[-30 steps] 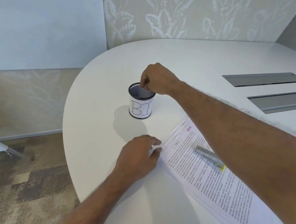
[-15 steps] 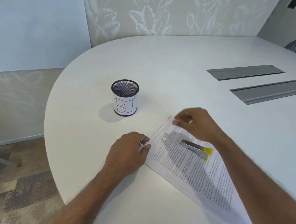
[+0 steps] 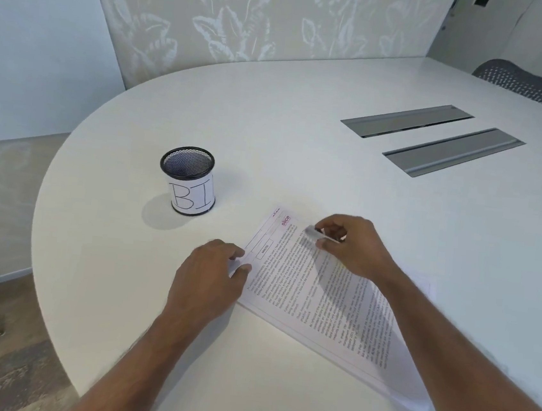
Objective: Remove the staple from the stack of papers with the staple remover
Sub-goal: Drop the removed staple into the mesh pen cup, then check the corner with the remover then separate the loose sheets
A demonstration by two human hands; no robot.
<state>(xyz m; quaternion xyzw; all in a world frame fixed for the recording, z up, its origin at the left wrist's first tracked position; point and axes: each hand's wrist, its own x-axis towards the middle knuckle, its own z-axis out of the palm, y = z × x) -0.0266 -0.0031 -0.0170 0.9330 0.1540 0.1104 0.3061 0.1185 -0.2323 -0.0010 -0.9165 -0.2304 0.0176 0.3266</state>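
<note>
A stack of printed papers [image 3: 326, 298] lies at an angle on the white table [image 3: 302, 148]. My left hand [image 3: 212, 276] rests on the stack's near left corner, fingers pressing the edge down. Over the top of the stack, my right hand [image 3: 352, 244] grips a small silver staple remover [image 3: 315, 232], whose metal tip pokes out to the left between thumb and fingers. Any staple in the papers is too small to make out.
A black mesh cup [image 3: 188, 180] with a white label marked "BI" stands left of the papers. Two grey cable trays [image 3: 437, 139] are set into the table at the back right. A mesh chair back [image 3: 529, 85] shows at the far right.
My right hand came back from the mesh cup to the papers and picked up the staple remover that lay on the stack. The left hand stayed on the corner.
</note>
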